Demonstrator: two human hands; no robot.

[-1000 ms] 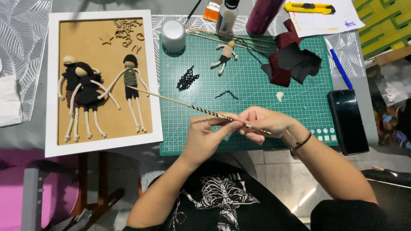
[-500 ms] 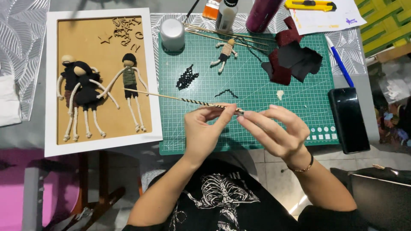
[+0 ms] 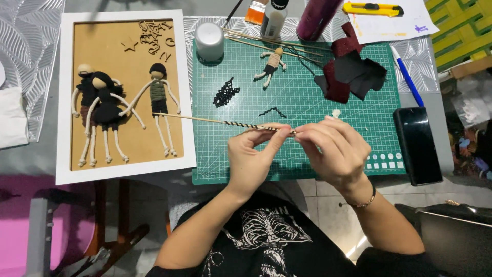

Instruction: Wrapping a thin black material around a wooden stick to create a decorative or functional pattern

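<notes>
Head view: both hands meet above the green cutting mat. Left hand pinches a thin wooden stick between thumb and fingers, at the part wrapped in black cord (the bare end points left, over the white picture frame). Right hand pinches the stick's right end, fingers pressed together. A small rope doll lies farther up the mat, dark fabric scraps to its right, and a black phone just beside the mat's right edge.

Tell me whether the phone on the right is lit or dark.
Dark. The phone lies flat beside the green cutting mat, its face plain glossy black with no glow; whether it is face up cannot be told.
</notes>
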